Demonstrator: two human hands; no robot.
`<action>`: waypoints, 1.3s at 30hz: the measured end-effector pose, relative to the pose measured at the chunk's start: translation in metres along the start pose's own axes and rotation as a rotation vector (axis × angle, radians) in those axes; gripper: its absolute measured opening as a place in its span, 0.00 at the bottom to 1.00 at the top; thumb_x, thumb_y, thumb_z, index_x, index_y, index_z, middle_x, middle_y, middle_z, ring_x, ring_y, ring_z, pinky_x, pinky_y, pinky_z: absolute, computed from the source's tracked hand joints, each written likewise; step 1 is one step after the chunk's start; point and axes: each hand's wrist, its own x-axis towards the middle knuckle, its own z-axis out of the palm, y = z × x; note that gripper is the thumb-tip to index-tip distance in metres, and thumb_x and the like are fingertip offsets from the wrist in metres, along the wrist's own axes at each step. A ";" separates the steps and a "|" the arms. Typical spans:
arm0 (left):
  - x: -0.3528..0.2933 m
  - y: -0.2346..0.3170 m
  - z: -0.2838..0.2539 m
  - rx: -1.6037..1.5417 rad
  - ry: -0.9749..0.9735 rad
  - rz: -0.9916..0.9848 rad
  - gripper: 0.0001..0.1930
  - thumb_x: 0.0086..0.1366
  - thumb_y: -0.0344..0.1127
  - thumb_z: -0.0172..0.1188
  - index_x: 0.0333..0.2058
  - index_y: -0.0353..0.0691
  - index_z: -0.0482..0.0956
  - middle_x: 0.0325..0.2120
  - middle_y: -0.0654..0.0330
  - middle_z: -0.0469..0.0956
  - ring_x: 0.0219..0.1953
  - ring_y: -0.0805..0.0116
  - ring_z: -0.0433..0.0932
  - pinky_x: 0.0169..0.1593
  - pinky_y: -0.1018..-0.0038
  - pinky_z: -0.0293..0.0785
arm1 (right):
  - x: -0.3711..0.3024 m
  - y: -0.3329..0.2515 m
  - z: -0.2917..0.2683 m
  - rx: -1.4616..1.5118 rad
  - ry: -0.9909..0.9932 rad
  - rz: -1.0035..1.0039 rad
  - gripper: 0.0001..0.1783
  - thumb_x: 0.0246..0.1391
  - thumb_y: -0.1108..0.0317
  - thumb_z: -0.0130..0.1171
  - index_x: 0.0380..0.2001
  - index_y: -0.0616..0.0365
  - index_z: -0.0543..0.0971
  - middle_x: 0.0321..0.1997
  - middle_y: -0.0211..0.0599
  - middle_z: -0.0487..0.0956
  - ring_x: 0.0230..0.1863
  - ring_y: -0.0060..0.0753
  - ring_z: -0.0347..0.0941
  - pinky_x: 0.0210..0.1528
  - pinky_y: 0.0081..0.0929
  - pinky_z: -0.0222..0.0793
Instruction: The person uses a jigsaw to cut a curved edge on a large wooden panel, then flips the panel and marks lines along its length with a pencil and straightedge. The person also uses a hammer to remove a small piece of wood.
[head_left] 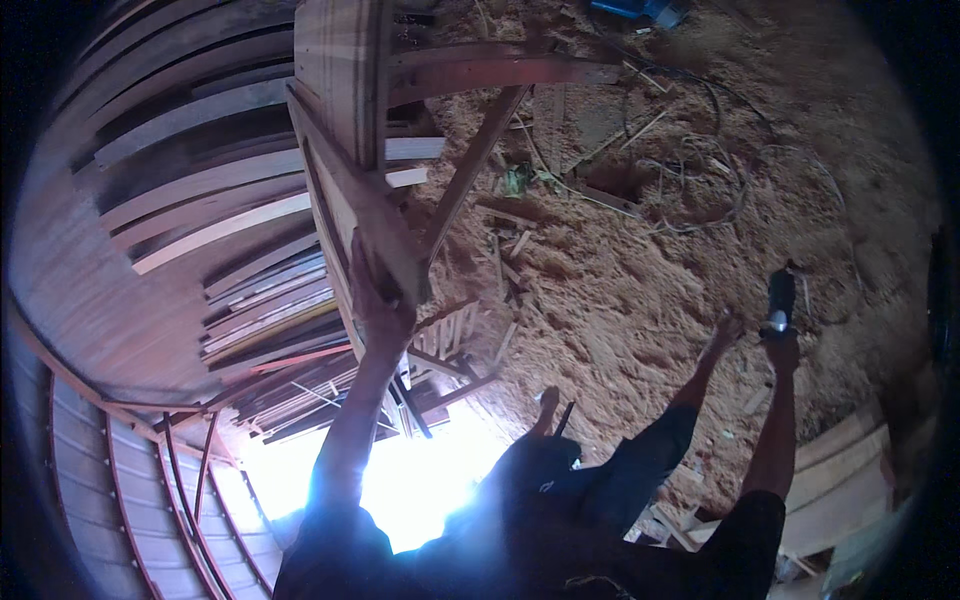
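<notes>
My left hand [382, 312] reaches up and grips the edge of a wooden board [372, 212] near its lower end. The fingers lie along the wood, and part of the grip is in shadow. This board leans against a wider upright plank [338, 60] on a reddish timber support [480, 75]. Out to the right, my right hand [780, 350] is closed around a dark hand-held tool with a silver part [781, 300]. The tool's exact kind is hard to make out. It hangs above the sawdust, well apart from the boards.
Sawdust [600, 300] covers the floor, with wood scraps and a loose cable [735, 190] on it. Stacked planks [210, 190] line the left side. A blue tool [645, 10] lies at the far edge. More boards [840, 480] stand at lower right.
</notes>
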 end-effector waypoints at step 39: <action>0.009 -0.005 0.005 -0.143 -0.114 -0.196 0.51 0.52 0.24 0.66 0.76 0.44 0.55 0.77 0.53 0.57 0.78 0.52 0.57 0.72 0.55 0.60 | -0.183 -0.048 0.017 0.112 0.030 -0.568 0.24 0.55 0.50 0.70 0.45 0.59 0.85 0.44 0.50 0.86 0.52 0.57 0.82 0.55 0.48 0.76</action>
